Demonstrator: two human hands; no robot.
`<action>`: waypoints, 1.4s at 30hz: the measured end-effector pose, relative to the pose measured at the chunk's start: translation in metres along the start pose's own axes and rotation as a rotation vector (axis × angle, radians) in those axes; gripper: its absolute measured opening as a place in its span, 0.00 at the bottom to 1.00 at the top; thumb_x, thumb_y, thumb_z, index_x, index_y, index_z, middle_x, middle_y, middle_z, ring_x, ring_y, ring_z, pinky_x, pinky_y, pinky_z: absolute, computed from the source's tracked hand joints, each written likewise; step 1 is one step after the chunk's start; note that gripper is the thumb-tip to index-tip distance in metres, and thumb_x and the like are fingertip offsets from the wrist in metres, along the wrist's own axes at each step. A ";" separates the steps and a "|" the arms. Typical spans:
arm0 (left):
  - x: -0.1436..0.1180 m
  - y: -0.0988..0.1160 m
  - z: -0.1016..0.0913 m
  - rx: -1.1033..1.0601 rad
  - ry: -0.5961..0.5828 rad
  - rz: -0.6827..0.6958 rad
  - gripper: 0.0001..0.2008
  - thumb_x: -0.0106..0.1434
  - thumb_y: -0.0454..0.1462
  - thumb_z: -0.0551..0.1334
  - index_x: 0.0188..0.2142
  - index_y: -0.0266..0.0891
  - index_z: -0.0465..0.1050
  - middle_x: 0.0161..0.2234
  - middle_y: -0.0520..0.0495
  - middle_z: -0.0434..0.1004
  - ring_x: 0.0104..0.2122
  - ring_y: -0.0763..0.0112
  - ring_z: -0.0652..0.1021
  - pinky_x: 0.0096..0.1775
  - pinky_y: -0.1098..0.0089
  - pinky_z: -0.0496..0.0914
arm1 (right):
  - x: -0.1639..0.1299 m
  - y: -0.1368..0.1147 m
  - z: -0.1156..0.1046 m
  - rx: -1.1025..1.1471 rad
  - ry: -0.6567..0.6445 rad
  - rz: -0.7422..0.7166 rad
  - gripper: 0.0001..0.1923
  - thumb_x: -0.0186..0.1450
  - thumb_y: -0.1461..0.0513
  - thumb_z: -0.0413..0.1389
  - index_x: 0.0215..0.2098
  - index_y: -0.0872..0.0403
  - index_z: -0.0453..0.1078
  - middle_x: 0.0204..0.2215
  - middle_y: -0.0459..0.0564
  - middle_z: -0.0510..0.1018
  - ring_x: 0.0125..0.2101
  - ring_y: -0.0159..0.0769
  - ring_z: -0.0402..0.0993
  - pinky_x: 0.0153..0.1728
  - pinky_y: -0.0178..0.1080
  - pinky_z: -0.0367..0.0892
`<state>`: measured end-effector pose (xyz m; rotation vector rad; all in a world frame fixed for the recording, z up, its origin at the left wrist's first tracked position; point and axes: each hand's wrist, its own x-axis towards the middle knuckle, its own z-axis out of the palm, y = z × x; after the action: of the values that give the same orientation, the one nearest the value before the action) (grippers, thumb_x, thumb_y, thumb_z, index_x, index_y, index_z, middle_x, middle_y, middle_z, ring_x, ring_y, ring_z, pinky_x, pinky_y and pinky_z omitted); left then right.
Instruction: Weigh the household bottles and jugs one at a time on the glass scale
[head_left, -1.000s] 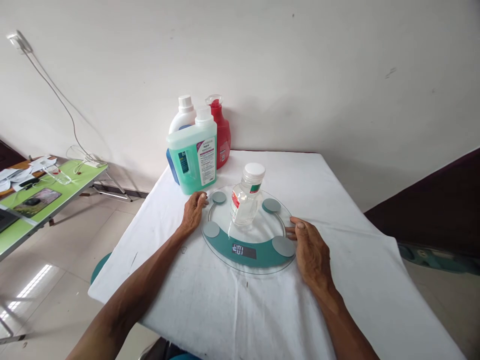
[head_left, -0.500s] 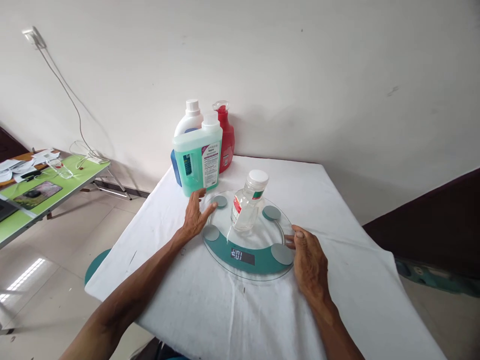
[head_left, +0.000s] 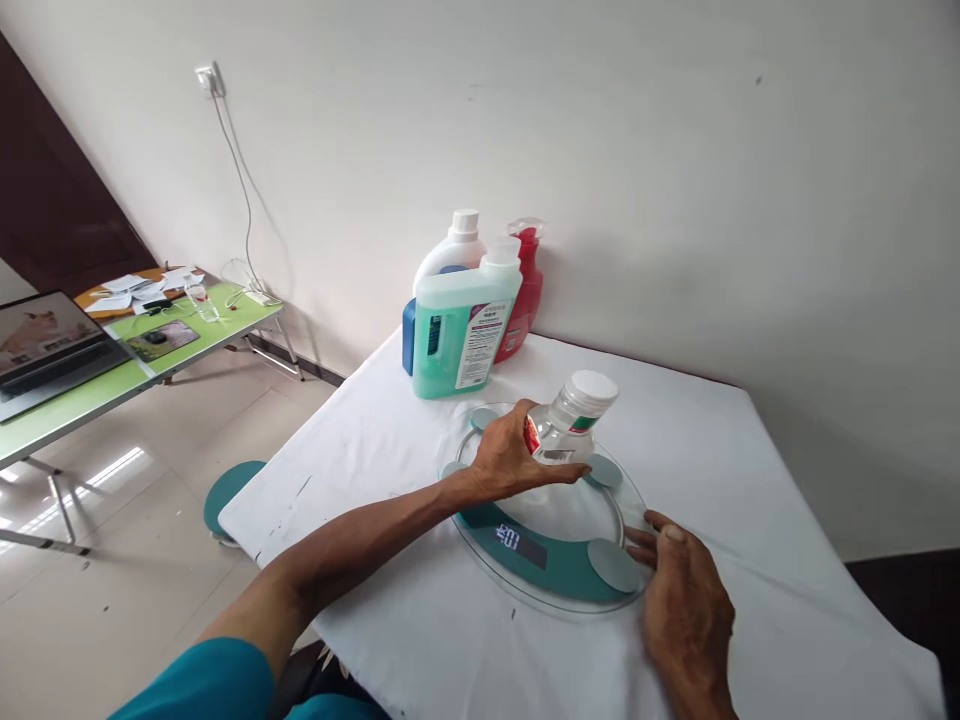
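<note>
White-clothed table [head_left: 420, 600] by a plain wall: left hand [head_left: 510, 460] grips bottle [head_left: 566, 425], right hand [head_left: 686, 605] flat beside scale [head_left: 555, 545].

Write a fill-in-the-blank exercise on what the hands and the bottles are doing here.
1. The left hand grips the clear bottle, whose cap is ____.
2. The right hand touches the rim of the round glass ____.
3. The bottle at the back with a clear cap is ____ in colour.
4. The green detergent jug stands ____ the scale, on the cloth.

Missing words: white; scale; red; off
</note>
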<state>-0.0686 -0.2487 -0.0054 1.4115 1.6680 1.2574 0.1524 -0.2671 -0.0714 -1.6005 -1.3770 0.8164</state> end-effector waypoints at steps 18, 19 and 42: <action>0.014 -0.068 -0.178 -0.008 0.673 0.110 0.27 0.45 0.46 0.83 0.36 0.41 0.71 0.30 0.55 0.75 0.31 0.70 0.75 0.35 0.69 0.68 | -0.007 -0.012 -0.002 -0.007 -0.021 -0.006 0.36 0.74 0.38 0.42 0.57 0.56 0.74 0.48 0.62 0.81 0.46 0.55 0.79 0.54 0.57 0.69; 0.021 -0.075 -0.180 -0.008 0.670 0.098 0.27 0.45 0.45 0.83 0.35 0.42 0.70 0.29 0.56 0.74 0.31 0.70 0.74 0.35 0.69 0.67 | -0.007 -0.011 -0.001 -0.005 -0.018 0.001 0.37 0.74 0.38 0.41 0.56 0.56 0.74 0.48 0.62 0.81 0.46 0.55 0.79 0.53 0.57 0.69; 0.061 -0.107 -0.178 0.167 0.633 0.078 0.38 0.51 0.45 0.81 0.56 0.41 0.68 0.50 0.41 0.79 0.50 0.53 0.81 0.54 0.53 0.76 | -0.002 -0.006 0.002 0.055 0.019 0.047 0.37 0.70 0.35 0.42 0.53 0.54 0.73 0.46 0.60 0.81 0.42 0.51 0.79 0.50 0.53 0.70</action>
<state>-0.2831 -0.2367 -0.0323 1.2507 2.1858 1.7721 0.1482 -0.2683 -0.0671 -1.5997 -1.2969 0.8571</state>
